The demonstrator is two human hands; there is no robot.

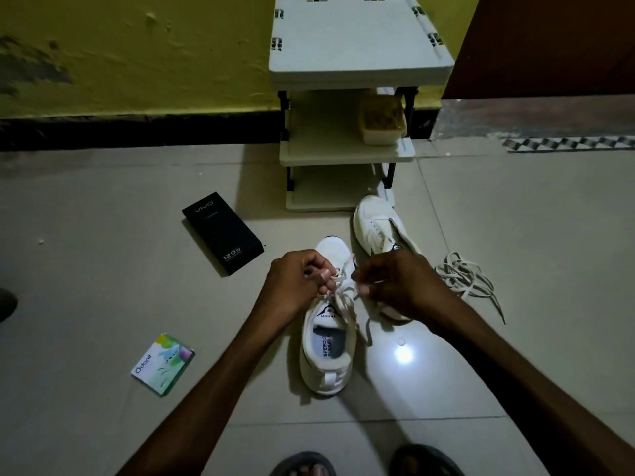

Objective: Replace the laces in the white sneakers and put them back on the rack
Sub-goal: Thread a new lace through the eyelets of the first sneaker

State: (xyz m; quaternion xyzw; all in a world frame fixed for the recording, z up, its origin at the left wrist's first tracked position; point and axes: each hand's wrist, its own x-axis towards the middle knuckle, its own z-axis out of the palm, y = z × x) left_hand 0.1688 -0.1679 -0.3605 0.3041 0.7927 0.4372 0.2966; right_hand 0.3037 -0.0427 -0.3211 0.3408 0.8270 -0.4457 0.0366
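Left of the fingers lies an Odonil packet [162,364], then a black vivo box [222,233] marked 120W. The left hand [295,281] and right hand [395,283] each pinch the lace [343,298] above the white SPEED sneaker [326,355]. The rack [343,151] stands beyond the fingertips.

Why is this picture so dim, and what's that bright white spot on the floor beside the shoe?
Head view: dim light throughout; the spot is glare, likely a light mirrored in the glossy floor beside the near sneaker; the rack throws a shadow leftward; the left hand and right hand pinching the lace look soft.
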